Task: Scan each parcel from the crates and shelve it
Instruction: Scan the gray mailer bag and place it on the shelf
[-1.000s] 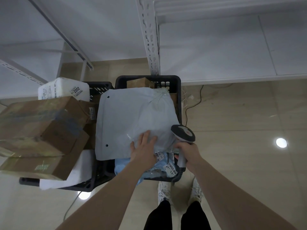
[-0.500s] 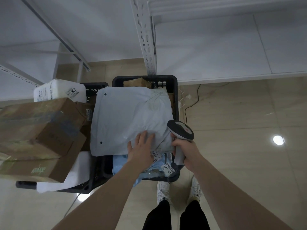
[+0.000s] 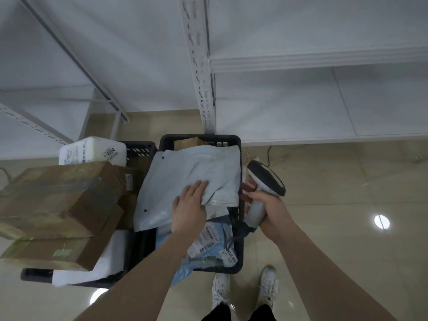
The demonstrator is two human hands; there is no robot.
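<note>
White metal shelving (image 3: 301, 100) stands beyond two black plastic crates (image 3: 238, 251) on the floor. A large pale grey plastic mailer bag (image 3: 185, 179) lies on top of the right crate, its long axis running away from the person. The left hand (image 3: 190, 205) grips its near edge (the closer hand by far). The right hand (image 3: 271, 209), just beside the crate, clasps a white handheld barcode scanner (image 3: 264, 181).
</note>
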